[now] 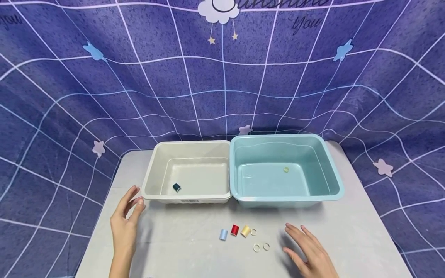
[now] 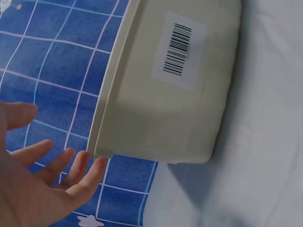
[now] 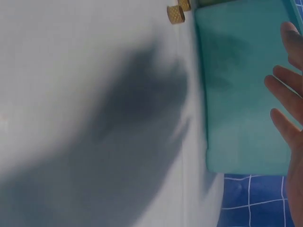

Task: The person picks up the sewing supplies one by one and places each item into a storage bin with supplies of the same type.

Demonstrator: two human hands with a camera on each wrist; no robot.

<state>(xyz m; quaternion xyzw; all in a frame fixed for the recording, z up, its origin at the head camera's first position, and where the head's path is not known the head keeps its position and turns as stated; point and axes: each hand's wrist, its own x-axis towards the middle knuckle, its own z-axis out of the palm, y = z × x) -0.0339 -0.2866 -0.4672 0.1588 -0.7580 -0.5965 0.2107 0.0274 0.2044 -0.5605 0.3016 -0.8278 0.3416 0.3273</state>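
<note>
My left hand [image 1: 126, 220] is beside the front left corner of the white bin [image 1: 205, 199], its fingers loosely bent with nothing in them. In the left wrist view its fingertips [image 2: 99, 163] overlap the bin's corner. My right hand [image 1: 307, 251] hovers over the table to the right of the small items, fingers spread and holding nothing. Near the middle lie a light blue thread spool [image 1: 223, 234], a red spool [image 1: 235, 230] and a yellow spool [image 1: 245, 231]. Three small rings lie beside them, one ring [image 1: 256, 247] closest to the front. A textured gold ring [image 3: 175, 14] shows in the right wrist view.
A dark green spool [image 1: 176, 187] lies inside the white bin. The light blue bin [image 1: 278, 199] adjoins it on the right, with a yellowish ring [image 1: 286, 169] inside. Both stand toward the back of the white-covered table [image 1: 194, 255], before a blue grid-patterned curtain [image 1: 222, 77].
</note>
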